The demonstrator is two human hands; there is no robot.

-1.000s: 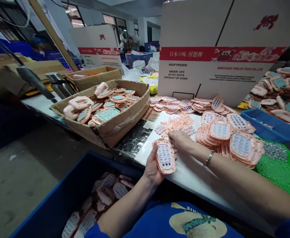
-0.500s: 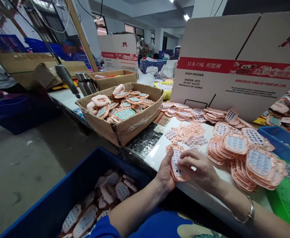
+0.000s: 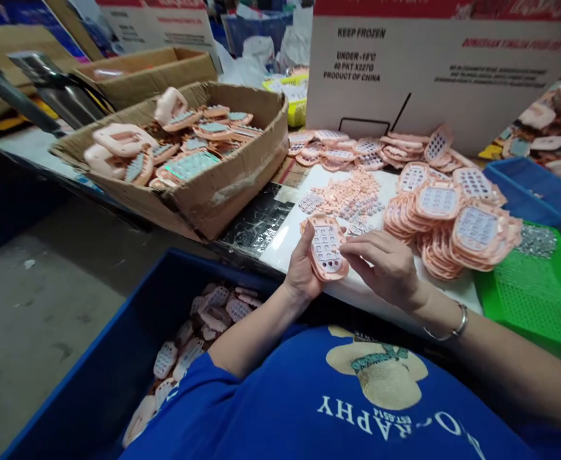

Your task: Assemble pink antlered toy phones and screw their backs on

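My left hand (image 3: pixel 300 268) grips a pink toy-phone shell with a white keypad (image 3: pixel 327 248) above the near edge of the white table (image 3: pixel 285 246). My right hand (image 3: pixel 384 263) is at the shell's right side, fingers curled and pressed against its edge. Just beyond lies a scatter of small pink button pieces (image 3: pixel 350 193). To the right stand stacks of pink keypad shells (image 3: pixel 446 220).
A torn cardboard box (image 3: pixel 223 185) of pink and teal parts sits at the left. A blue bin (image 3: pixel 112 370) of finished shells is below the table edge. A green mesh basket (image 3: pixel 530 291), a blue tray (image 3: pixel 530 188) and a white carton (image 3: pixel 434 70) border the right and back.
The camera has tilted down. Both hands have stayed together on the shell; the right hand moved from the button scatter onto the shell and now rests at its right edge.
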